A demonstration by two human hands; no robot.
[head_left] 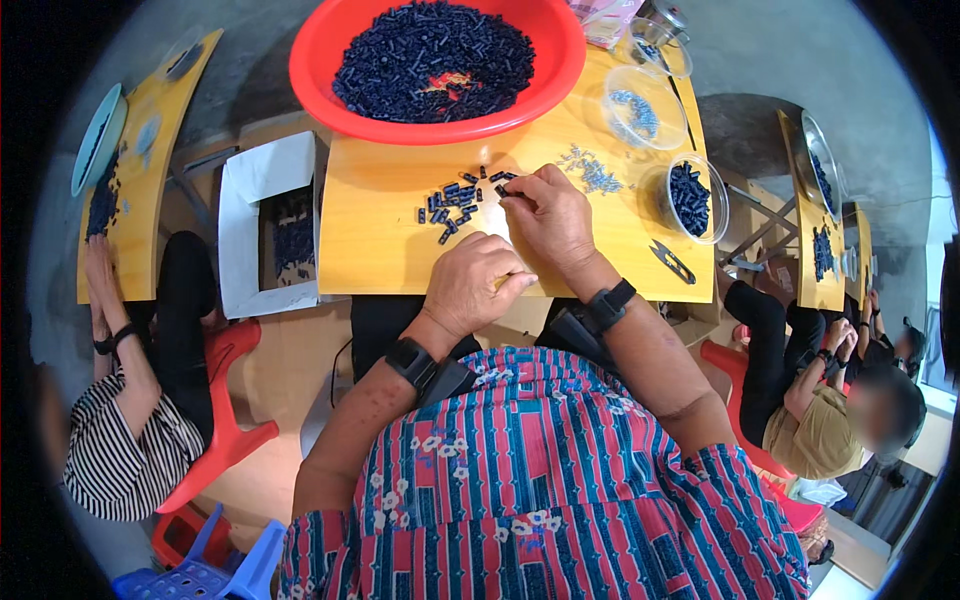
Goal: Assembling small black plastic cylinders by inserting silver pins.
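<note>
1. Reaching forward over the yellow table (pixel 380 250), my right hand (pixel 550 220) has its fingertips pinched on one small dark blue piece at the near edge of the loose pile of dark blue pieces (pixel 455 200); the other fingers are curled in.
2. My left hand (pixel 475 285) rests on the table's near edge, just behind the right hand and touching it at the thumb side. It is loosely closed; I cannot tell whether anything sits inside it.
3. The pile lies scattered on the middle of the table, just left of my right fingertips.
4. Beyond it stands the big red basin (pixel 310 70), heaped with the same dark blue pieces.
5. A patch of small pale metal bits (pixel 592 172) lies to the right of my right hand.
6. Further right, a clear round tub (pixel 718 205) holds more dark pieces, and another clear tub (pixel 645 108) behind it holds pale bits.
7. Small black snips (pixel 672 262) lie near the table's right front corner.
8. An open white cardboard box (pixel 245 190) sits beside the table on my left, dark pieces inside.
9. Other people sit at neighbouring tables on both sides.
</note>
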